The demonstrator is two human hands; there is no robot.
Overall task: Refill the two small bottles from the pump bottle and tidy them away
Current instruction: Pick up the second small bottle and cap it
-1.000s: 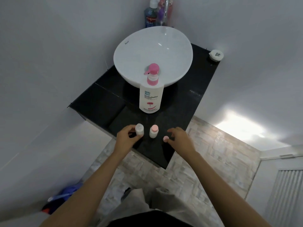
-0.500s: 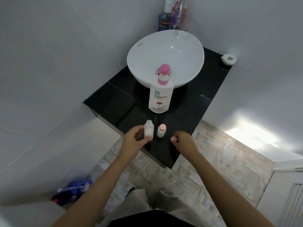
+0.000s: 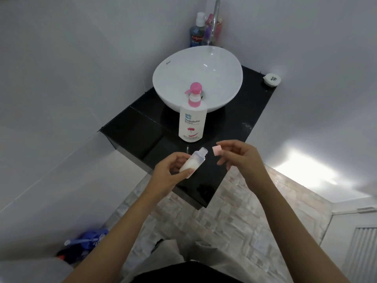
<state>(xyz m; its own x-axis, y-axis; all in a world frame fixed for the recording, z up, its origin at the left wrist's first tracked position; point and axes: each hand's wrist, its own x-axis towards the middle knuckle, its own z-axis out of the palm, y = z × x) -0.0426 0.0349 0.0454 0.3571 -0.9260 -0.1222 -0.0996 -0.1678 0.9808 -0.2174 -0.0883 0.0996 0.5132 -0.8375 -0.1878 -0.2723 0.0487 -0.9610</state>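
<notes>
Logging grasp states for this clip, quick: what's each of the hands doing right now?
Left hand: closed around the small open bottle, tilted.
Right hand: pinching the pink cap beside the bottle's mouth.

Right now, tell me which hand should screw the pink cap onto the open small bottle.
Right. The right hand already pinches the pink cap just beside the open neck of the small bottle, which the left hand grips tilted above the black counter.

Small bottle (image 3: 194, 162) in left hand (image 3: 170, 174): clear smooth plastic, creamy-white fill. Cap (image 3: 216, 150) in right fingertips: matt pink plastic. Beyond grip: pump bottle (image 3: 191, 123) glossy white plastic; counter (image 3: 234, 127) polished black stone; basin (image 3: 197, 78) glazed white ceramic.
</notes>
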